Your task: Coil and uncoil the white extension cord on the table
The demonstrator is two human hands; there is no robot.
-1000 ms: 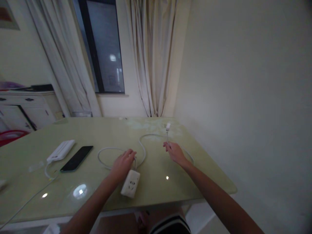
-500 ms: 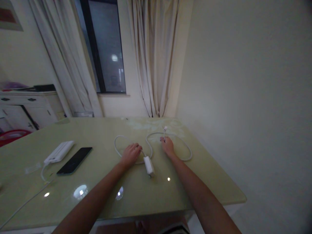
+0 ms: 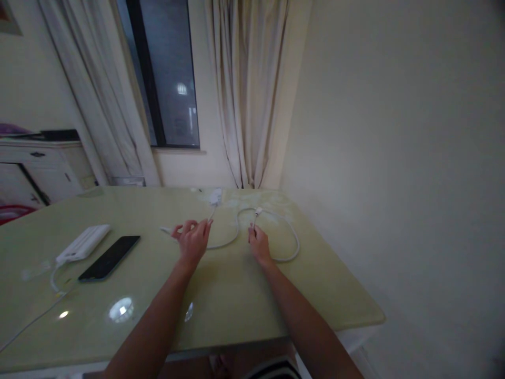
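Observation:
My left hand (image 3: 192, 239) pinches a white charging cable close to the white power adapter (image 3: 216, 197), which now points away toward the far edge of the table. Between finger and thumb of my right hand (image 3: 259, 243) is the other end of the cable, its small white plug (image 3: 258, 211) sticking out beyond the fingers. The white cable (image 3: 296, 237) snakes across the tabletop between both hands and loops out to the right. A short stretch of cable shows left of my left hand; its link to the rest is hidden by the fingers.
A white power bank (image 3: 83, 243) with a cable plugged in lies at the left, beside a dark phone (image 3: 110, 258). The glossy green table (image 3: 229, 310) runs up to the wall on the right. Curtains and a window stand behind it.
My left hand has lifted and turned, swinging the adapter from the near side to the far side of the hand. My right hand still holds the plug end, with the view slightly shifted.

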